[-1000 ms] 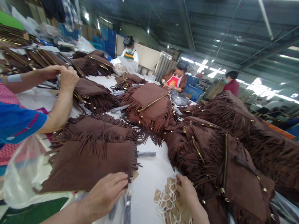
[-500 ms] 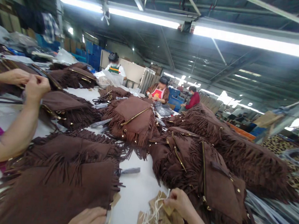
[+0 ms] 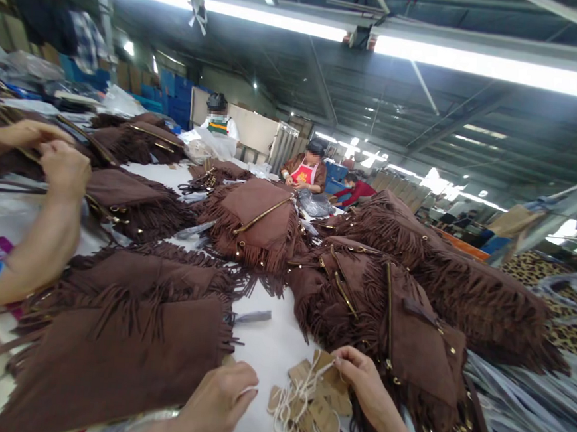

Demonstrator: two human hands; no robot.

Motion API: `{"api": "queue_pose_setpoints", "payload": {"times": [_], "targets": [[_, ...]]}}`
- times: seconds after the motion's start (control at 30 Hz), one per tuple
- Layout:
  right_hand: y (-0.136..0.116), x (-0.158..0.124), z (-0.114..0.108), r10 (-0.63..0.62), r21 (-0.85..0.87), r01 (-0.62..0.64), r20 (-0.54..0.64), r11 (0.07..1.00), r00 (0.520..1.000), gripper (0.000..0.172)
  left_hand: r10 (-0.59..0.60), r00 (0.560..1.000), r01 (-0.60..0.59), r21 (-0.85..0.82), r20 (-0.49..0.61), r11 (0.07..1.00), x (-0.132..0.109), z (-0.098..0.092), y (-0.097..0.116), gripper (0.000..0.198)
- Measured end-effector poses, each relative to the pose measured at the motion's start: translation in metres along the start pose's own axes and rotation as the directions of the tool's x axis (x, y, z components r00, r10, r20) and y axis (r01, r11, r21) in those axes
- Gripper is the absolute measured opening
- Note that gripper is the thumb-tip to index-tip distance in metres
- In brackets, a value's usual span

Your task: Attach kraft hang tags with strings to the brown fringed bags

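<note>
My right hand (image 3: 358, 381) pinches the white string (image 3: 325, 367) of a tag, just above a heap of brown card tags (image 3: 326, 405) with tangled white strings. My left hand (image 3: 221, 397) is closed, its fingers curled. A small bit of white shows at its fingertips, too little to name. It is beside the right edge of a dark brown fringed bag (image 3: 132, 357) lying flat on the white table (image 3: 258, 343).
More brown fringed bags with gold zips (image 3: 253, 213) are piled ahead and to the right (image 3: 423, 346). Clear plastic strips (image 3: 523, 407) lie at the lower right. At the left, a co-worker's hands (image 3: 66, 158) work over bags. Several people sit or stand farther back.
My left hand has come up and right, off the bag's lower edge toward the tags. My right hand has risen slightly, drawing up a string. The red-sleeved person at the back has leaned down.
</note>
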State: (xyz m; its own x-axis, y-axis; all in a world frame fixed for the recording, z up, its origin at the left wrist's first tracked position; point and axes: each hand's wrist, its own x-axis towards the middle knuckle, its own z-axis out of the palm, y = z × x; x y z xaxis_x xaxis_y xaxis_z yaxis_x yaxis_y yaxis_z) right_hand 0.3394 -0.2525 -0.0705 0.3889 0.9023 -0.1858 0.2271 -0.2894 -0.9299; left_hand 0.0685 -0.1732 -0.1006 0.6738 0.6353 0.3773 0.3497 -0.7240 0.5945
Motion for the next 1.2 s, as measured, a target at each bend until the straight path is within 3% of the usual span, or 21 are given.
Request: {"api": "queue_pose_setpoints", "payload": {"times": [0.1, 0.23, 0.37, 0.5, 0.7, 0.8, 0.93, 1.07, 1.2], "targets": [[-0.004, -0.005, 0.008, -0.008, 0.038, 0.007, 0.026, 0.999, 1.000, 0.016, -0.288, 0.937, 0.328, -0.210, 0.199, 0.921, 0.036, 0.021, 0.025, 0.026], [-0.009, -0.011, 0.016, -0.030, 0.035, 0.028, 0.054, 0.999, 0.998, 0.015, -0.378, 0.862, 0.484, -0.329, 0.338, 0.811, 0.071, 0.049, 0.048, 0.049], [-0.007, -0.016, 0.013, -0.054, 0.004, 0.054, 0.007, 0.999, 0.999, 0.005, -0.404, 0.835, 0.521, -0.300, 0.372, 0.799, 0.074, 0.070, 0.045, 0.031], [-0.001, -0.021, 0.005, -0.050, 0.030, 0.052, -0.079, 0.998, 0.996, 0.007, -0.456, 0.801, 0.572, -0.273, 0.388, 0.773, 0.063, 0.073, 0.033, 0.027], [-0.002, -0.026, 0.012, -0.066, 0.130, 0.074, -0.069, 0.989, 0.995, 0.015, -0.373, 0.860, 0.501, -0.445, 0.347, 0.742, 0.073, 0.055, 0.048, 0.046], [-0.008, -0.026, 0.017, -0.078, 0.129, 0.086, -0.061, 0.988, 0.995, 0.014, -0.340, 0.858, 0.509, -0.549, 0.385, 0.664, 0.079, 0.055, 0.055, 0.032], [-0.013, -0.026, 0.017, -0.078, 0.127, 0.091, -0.098, 0.988, 0.992, 0.012, -0.334, 0.807, 0.591, -0.645, 0.488, 0.485, 0.076, 0.058, 0.051, 0.013], [-0.017, -0.030, 0.007, -0.074, 0.158, 0.093, -0.124, 0.983, 0.990, 0.011, -0.309, 0.786, 0.618, -0.701, 0.535, 0.356, 0.071, 0.053, 0.047, 0.017], [-0.026, -0.035, 0.000, -0.066, 0.267, 0.107, -0.159, 0.958, 0.985, 0.011, -0.279, 0.795, 0.603, -0.747, 0.538, 0.278, 0.073, 0.047, 0.050, 0.021]]}}
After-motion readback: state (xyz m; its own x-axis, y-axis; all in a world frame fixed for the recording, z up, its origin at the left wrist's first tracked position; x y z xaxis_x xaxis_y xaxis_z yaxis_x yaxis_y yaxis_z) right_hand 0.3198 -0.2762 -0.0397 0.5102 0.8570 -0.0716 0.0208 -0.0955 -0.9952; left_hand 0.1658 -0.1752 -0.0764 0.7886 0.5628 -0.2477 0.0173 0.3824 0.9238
